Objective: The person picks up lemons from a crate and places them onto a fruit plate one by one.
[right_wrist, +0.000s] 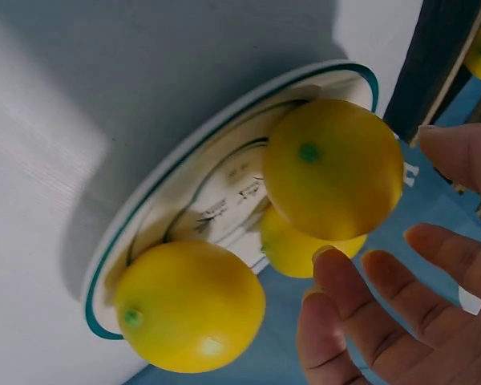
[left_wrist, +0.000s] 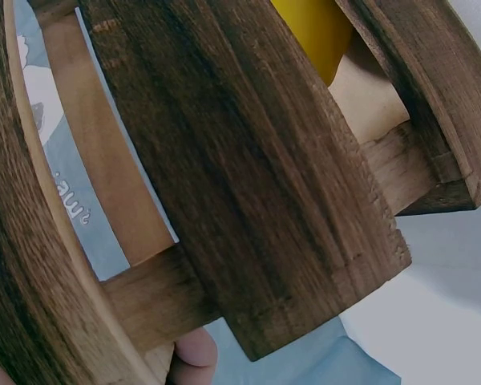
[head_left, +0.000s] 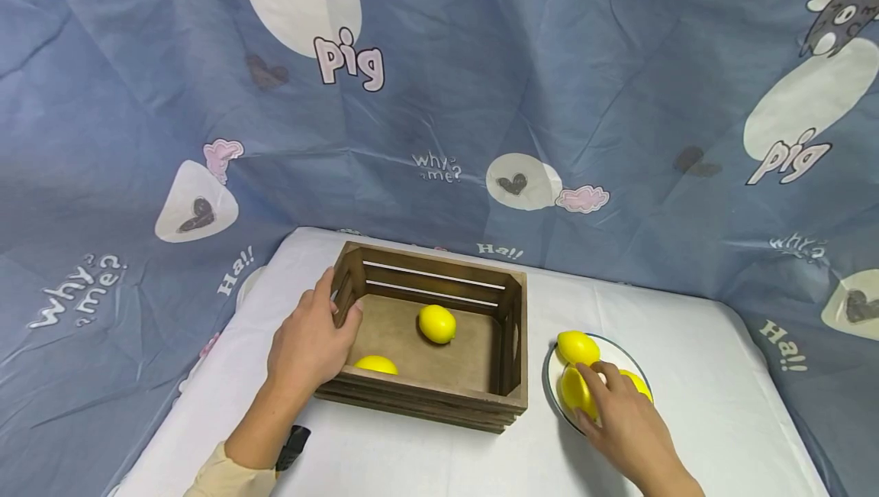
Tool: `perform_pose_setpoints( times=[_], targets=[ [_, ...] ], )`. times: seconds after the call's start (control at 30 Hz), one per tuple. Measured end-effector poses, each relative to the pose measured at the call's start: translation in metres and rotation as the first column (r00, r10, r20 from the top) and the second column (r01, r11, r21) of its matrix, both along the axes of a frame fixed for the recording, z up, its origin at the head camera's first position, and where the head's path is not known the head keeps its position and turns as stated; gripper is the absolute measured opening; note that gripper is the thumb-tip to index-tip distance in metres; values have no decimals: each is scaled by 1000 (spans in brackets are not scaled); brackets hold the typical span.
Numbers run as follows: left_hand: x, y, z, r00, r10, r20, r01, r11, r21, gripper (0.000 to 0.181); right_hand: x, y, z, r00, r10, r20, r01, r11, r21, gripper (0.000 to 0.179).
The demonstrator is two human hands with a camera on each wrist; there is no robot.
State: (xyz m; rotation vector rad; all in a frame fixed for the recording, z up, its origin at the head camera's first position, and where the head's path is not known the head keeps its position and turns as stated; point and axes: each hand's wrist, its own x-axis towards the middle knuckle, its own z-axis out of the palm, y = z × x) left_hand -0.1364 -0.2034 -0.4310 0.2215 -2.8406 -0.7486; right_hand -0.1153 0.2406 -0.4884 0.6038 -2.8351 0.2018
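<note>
My left hand (head_left: 309,340) grips the left end of a brown slatted wooden crate (head_left: 449,394), thumb over its inner side. In the left wrist view, the crate's slats (left_wrist: 248,176) hide most of that hand. Inside the crate lie two lemons, one near the middle (head_left: 437,324) and one partly hidden behind the front wall (head_left: 376,364). On the right, my right hand (head_left: 628,421) is over a plate (right_wrist: 224,188) with three lemons. Its thumb and fingers are spread around the nearest lemon (right_wrist: 333,168), with visible gaps. Another lemon (right_wrist: 191,306) lies beside it; the third (head_left: 578,348) is farther back.
A white cloth (head_left: 693,352) covers the table under the crate and plate. Blue printed fabric (head_left: 439,115) hangs behind and at both sides of the table. A dark band (head_left: 294,447) is on the left wrist, next to a pale sleeve (head_left: 230,474).
</note>
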Motion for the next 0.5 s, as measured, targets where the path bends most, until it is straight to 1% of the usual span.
perform_pose_setpoints(
  times=[0.1, 0.23, 0.37, 0.5],
  targets=[
    [0, 0, 0, 1000, -2, 2, 2, 1000, 1, 76, 0, -1, 5, 999, 17, -36, -17, 1000, -14, 62],
    [0, 0, -1, 1000, -2, 5, 2, 1000, 2, 76, -1, -2, 16, 998, 25, -57, -26, 1000, -16, 59],
    [0, 0, -1, 1000, -2, 2, 2, 1000, 2, 77, -3, -6, 31, 996, 34, -87, -38, 998, -52, 54],
    [0, 0, -1, 1000, -2, -3, 2, 1000, 1, 77, -7, -14, 50, 993, 55, -103, -65, 994, -92, 52]
  ],
)
